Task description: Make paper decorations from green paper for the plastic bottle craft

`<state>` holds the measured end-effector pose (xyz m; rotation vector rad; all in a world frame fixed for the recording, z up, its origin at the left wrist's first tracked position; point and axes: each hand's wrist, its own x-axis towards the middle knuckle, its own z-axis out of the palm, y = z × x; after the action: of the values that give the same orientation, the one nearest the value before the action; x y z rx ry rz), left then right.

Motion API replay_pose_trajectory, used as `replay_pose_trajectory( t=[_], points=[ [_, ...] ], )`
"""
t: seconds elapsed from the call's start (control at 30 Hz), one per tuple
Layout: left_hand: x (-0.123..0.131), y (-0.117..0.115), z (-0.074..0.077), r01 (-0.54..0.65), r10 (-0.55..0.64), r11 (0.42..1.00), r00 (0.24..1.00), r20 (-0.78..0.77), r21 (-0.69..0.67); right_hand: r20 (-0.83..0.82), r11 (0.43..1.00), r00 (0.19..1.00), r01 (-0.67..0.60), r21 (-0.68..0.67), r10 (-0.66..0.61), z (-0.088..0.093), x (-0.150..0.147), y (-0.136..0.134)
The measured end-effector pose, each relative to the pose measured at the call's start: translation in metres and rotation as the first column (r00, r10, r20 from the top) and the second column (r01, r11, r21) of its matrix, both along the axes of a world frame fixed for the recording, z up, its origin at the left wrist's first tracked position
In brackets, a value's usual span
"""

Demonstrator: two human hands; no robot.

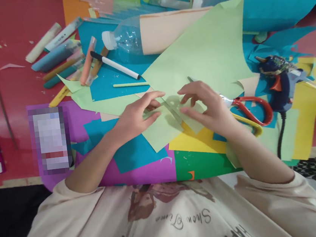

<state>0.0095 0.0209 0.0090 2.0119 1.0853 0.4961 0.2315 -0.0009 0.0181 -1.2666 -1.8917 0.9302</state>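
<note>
My left hand (139, 115) hovers over pieces of light green paper, its thumb and fingers curved and apart with nothing seen between them. Across a small gap, my right hand (206, 105) has its fingers spread in a similar way and also looks bare. Below and between the hands lies a cut light green paper piece (162, 131). A pair of scissors (252, 109) with red and yellow handles lies partly hidden under my right hand, its blade tip showing beyond the fingers. Past both hands is a large light green sheet (207, 48).
A plastic bottle (126, 36) wrapped in peach paper lies at the back, near a white marker (120, 67). Several coloured markers (56, 54) are piled at the left. A blurred phone (51, 140) lies below them. At the right rests a glue gun (281, 85) with its cord.
</note>
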Motion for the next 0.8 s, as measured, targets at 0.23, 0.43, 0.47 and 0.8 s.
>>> replay_pose_trajectory(
  t=[0.23, 0.43, 0.47, 0.8],
  points=[
    [0.005, -0.006, 0.003, -0.007, 0.035, 0.988, 0.982, 0.183, -0.151, -0.088, 0.974, 0.993, -0.090, -0.210, 0.073, -0.008, -0.014, -0.009],
    [0.005, 0.003, 0.001, -0.225, 0.235, 0.971, 0.957, 0.170, -0.076, -0.292, 0.938, 0.949, 0.011, -0.347, -0.119, -0.013, -0.007, -0.003],
    [0.005, 0.003, 0.002, -0.216, 0.227, 0.973, 0.959, 0.171, -0.080, -0.307, 0.937, 0.946, -0.008, -0.349, -0.107, -0.013, -0.008, -0.003],
    [0.007, -0.002, -0.003, -0.194, 0.252, 0.956, 0.927, 0.278, -0.221, -0.244, 0.921, 0.948, 0.104, -0.376, -0.207, -0.008, -0.011, -0.004]
  ],
)
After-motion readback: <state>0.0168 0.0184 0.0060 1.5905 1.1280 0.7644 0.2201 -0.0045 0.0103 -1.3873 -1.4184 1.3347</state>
